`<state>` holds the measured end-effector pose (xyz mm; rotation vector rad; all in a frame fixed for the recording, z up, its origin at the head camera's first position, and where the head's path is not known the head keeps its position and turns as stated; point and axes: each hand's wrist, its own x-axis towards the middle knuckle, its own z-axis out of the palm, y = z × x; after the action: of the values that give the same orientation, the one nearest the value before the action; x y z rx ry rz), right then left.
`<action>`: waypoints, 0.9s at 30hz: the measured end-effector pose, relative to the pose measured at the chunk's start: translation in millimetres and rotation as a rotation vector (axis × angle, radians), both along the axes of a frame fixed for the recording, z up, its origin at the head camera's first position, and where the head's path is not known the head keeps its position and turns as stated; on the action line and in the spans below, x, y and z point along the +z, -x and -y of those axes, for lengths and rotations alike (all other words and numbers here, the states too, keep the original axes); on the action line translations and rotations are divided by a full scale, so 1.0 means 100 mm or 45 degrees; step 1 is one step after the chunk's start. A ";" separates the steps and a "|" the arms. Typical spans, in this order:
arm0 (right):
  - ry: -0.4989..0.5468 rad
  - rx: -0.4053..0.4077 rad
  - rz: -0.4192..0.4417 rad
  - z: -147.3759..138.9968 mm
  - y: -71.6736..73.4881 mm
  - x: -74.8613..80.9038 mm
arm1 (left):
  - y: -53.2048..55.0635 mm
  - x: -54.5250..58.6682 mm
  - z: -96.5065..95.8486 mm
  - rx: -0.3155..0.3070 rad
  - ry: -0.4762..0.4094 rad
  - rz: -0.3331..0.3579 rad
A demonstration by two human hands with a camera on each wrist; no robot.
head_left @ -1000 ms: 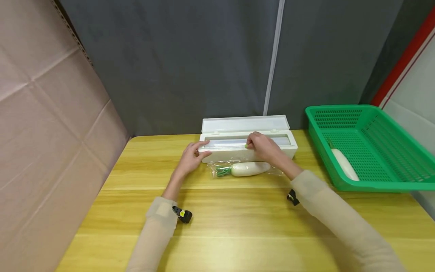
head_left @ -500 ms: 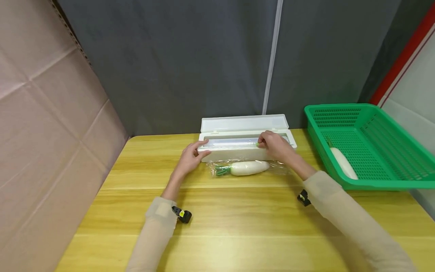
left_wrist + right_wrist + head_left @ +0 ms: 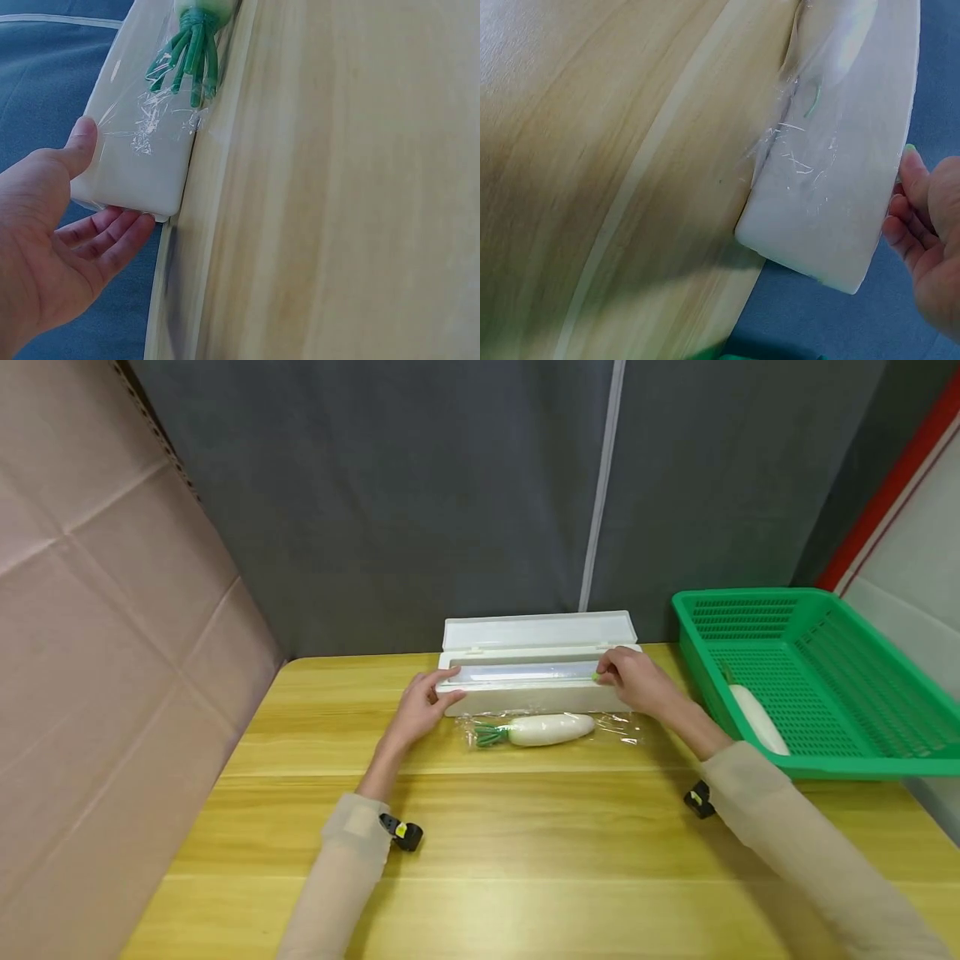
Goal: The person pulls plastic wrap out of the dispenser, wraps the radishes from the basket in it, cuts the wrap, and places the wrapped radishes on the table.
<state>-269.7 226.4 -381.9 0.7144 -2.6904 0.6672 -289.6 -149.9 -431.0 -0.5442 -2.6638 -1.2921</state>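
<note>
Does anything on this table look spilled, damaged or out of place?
Nothing looks spilled or damaged. The clear film is crumpled at both ends of the white radish on the table. Slightly odd: the green basket seems to reach past the table's right edge, but its support is hidden.

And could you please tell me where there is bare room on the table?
The table is bare in front of the wrapped radish, between the sleeves, and left of the left hand. The white box and green basket crowd the far middle and right.
</note>
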 end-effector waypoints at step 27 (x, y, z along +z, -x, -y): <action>-0.003 -0.093 -0.068 -0.38 -0.11 -0.01 | 0.00 0.02 0.04 -0.005 0.005 -0.005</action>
<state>-258.3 264.6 -382.5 0.6220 -2.6551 0.6185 -289.2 -153.6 -428.5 -0.5524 -2.6639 -1.2863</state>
